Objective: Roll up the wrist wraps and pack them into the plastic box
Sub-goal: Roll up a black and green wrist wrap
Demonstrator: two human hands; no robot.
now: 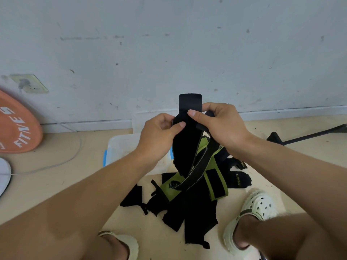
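I hold a black wrist wrap (185,145) upright in front of me, its upper end sticking up above my fingers and the rest hanging down. My left hand (159,134) pinches its left edge between thumb and fingers. My right hand (219,126) pinches the top right of the same wrap. Below, a pile of wraps (189,199), black and green-and-black, lies tangled on the floor. The clear plastic box (124,147) with blue clips sits on the floor behind my left forearm, partly hidden.
An orange weight plate (16,126) leans at the left wall, with a white cable (62,162) trailing over the floor. A black stand leg (308,136) lies at the right. My feet in white clogs (251,216) flank the pile.
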